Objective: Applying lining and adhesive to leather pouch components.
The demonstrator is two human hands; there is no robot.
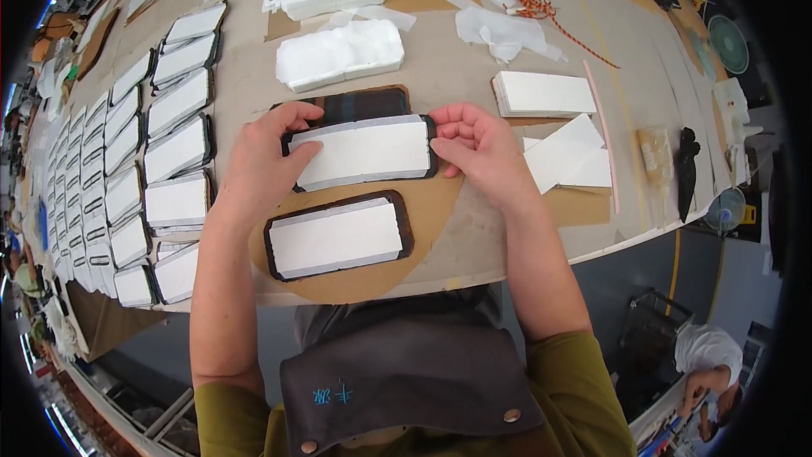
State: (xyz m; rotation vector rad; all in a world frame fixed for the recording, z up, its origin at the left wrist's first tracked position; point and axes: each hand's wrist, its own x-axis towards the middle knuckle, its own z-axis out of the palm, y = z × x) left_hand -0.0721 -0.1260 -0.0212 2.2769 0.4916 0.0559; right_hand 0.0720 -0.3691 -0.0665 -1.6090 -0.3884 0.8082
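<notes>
Between my two hands is a rounded rectangular dark panel with a white card [364,155] laid on it and grey strips along its long edges. My left hand [264,156] pinches its left end, thumb on the card and fingers behind. At the opposite end, my right hand [484,152] grips the dark rim between thumb and curled fingers. Just behind lies a dark checked fabric panel [372,104], partly covered by the held one. Nearer to me, a similar panel with a white card [337,239] rests on a tan board [436,228].
Rows of finished-looking white and black panels [178,152] fill the table's left side. Two white padded stacks [340,55] stand at the back. To the right are a stack of white cards [548,95], loose cards [568,156] and an orange cord [533,4]. Another person [709,354] is at lower right.
</notes>
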